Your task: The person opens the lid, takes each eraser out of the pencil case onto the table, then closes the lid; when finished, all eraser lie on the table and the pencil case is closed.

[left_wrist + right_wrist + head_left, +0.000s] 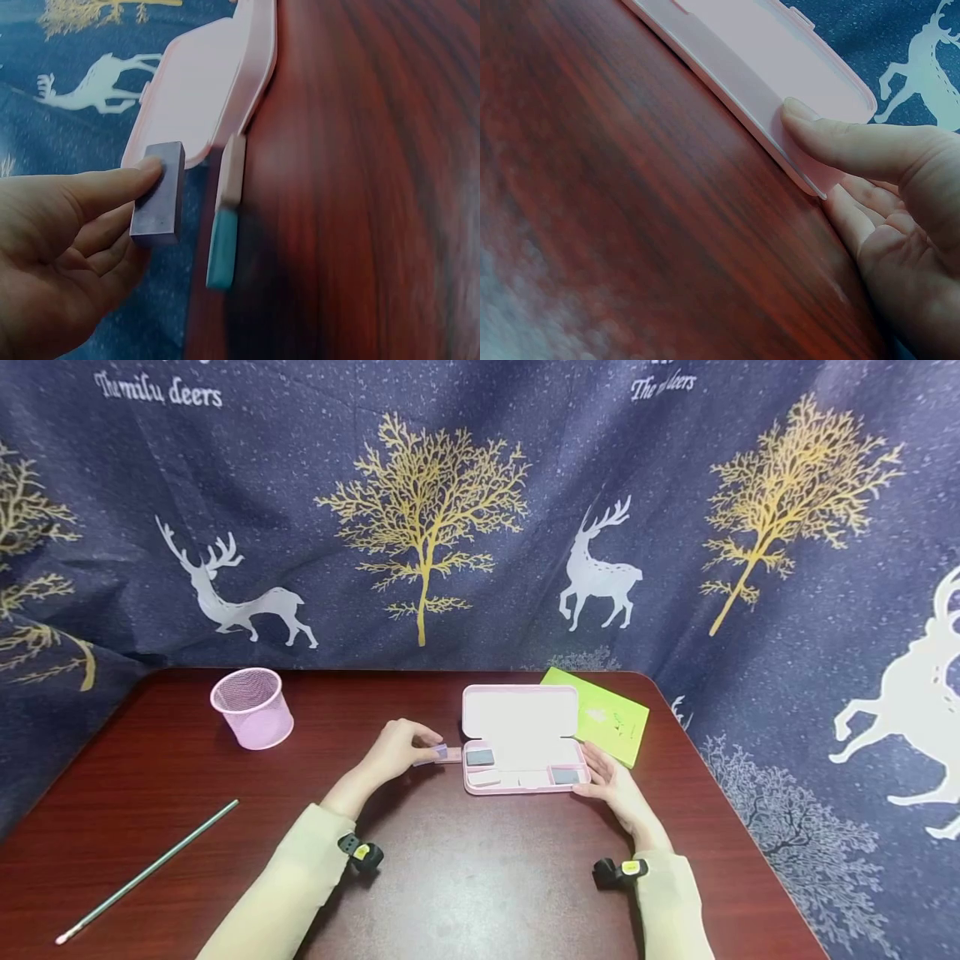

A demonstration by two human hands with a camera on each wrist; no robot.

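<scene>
My left hand [395,752] pinches a purple rectangular eraser [160,206] between thumb and fingers, just left of an open pink pencil case [520,710]. Beneath it on the table lies a pink-and-blue eraser [222,251], one end close to the case. Inside the case sit a grey block [480,757] at upper left, a pale block [486,778] below it, and another grey block [567,776] at lower right. My right hand [617,787] grips the case's right end, thumb over the rim and fingers along the outside.
A pink mesh pen cup [258,718] stands at the back left. Nearer on that side lies a long green pencil [150,870]. Behind the case's right side is a lime-green booklet [618,727]. A blue deer-patterned cloth [480,610] hangs behind the table.
</scene>
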